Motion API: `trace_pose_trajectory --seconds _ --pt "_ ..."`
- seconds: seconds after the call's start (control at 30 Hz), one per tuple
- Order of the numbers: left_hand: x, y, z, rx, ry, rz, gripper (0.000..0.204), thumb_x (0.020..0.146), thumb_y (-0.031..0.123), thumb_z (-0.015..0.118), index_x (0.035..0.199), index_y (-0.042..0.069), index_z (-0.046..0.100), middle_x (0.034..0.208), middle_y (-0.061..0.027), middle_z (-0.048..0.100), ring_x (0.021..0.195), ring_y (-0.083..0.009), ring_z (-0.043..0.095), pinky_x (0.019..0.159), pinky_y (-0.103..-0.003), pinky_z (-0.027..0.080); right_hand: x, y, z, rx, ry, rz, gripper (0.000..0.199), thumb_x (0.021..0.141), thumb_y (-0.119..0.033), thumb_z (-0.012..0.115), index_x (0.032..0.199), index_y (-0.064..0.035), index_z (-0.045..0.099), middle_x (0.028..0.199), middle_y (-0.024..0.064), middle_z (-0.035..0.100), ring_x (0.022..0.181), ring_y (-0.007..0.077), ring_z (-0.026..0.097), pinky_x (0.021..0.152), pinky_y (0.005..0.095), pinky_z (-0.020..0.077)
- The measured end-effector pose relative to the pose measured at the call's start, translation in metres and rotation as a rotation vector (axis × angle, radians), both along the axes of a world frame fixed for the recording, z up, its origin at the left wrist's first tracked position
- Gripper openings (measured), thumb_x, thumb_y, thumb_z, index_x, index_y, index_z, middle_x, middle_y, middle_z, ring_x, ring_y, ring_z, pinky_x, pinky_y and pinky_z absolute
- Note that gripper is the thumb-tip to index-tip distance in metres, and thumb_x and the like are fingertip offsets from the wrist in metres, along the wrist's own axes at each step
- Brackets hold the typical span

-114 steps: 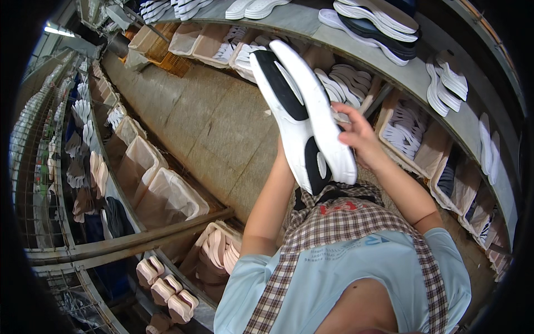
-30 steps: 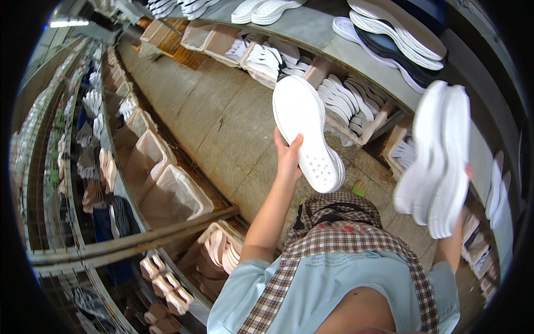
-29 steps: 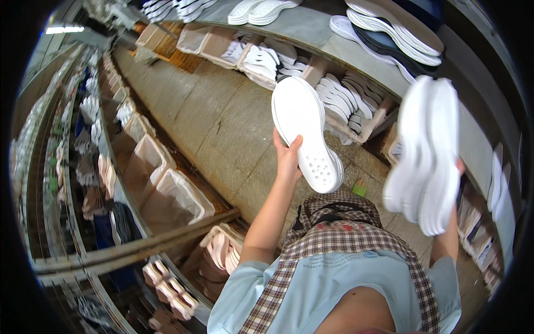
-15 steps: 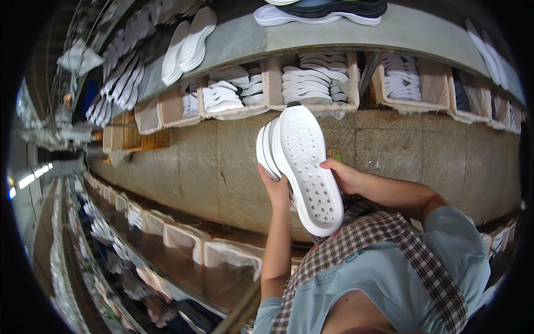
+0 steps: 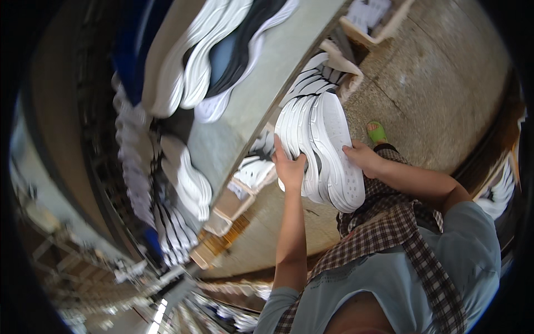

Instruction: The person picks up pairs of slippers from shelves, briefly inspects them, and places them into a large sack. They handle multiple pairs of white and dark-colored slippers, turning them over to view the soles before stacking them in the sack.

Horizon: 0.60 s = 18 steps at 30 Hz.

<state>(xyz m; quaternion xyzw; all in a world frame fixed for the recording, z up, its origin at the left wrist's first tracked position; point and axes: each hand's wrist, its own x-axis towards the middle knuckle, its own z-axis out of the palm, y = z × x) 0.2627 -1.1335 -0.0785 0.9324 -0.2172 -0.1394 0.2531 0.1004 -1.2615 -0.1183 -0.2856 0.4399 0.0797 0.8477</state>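
Between my two hands I hold a stack of several white shoe soles (image 5: pixel 325 147), pressed together side by side with the dotted underside of the outer one facing right. My left hand (image 5: pixel 290 167) clasps the stack's left side. On its right side lies my right hand (image 5: pixel 364 158), fingers flat against the outer sole. The stack is raised in front of me, close to the edge of a grey shelf board (image 5: pixel 261 83).
More white and black soles (image 5: pixel 222 50) lie on top of the shelf board. Below it stand open bins with soles (image 5: pixel 250 172). A concrete floor (image 5: pixel 434 100) runs to the right, where my foot in a green sandal (image 5: pixel 377 132) shows. Further soles (image 5: pixel 498 195) sit at the right edge.
My right hand brought its soles over to the left hand's sole, and both hands now press them into one stack. My view has swung round toward the shelf.
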Motion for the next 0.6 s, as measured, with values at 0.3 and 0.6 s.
trace_pose_trajectory --seconds 0.3,0.6 --pt "0.091 -0.067 -0.037 0.191 -0.028 -0.468 0.085 0.061 0.008 0.067 0.138 0.004 0.032 0.132 -0.0232 0.043 0.122 -0.0317 0.043 0.098 -0.035 0.037 0.065 0.054 -0.087 -0.397 -0.211 -0.494 0.046 0.096 -0.015 0.041 0.139 -0.0045 0.03 0.139 0.0111 0.034 0.128 0.0222 0.032 0.106 0.0311 0.0238" --pt "0.149 -0.108 -0.066 0.43 -0.554 -0.736 0.083 0.063 0.016 0.068 0.139 0.024 0.034 0.113 -0.0185 0.051 0.104 -0.0355 0.052 0.089 -0.043 0.043 0.147 0.057 -0.135 -0.308 -0.329 -0.307 0.095 0.079 -0.05 0.059 0.145 -0.0034 0.008 0.143 0.0316 0.014 0.134 0.0403 0.018 0.109 0.0438 0.018"
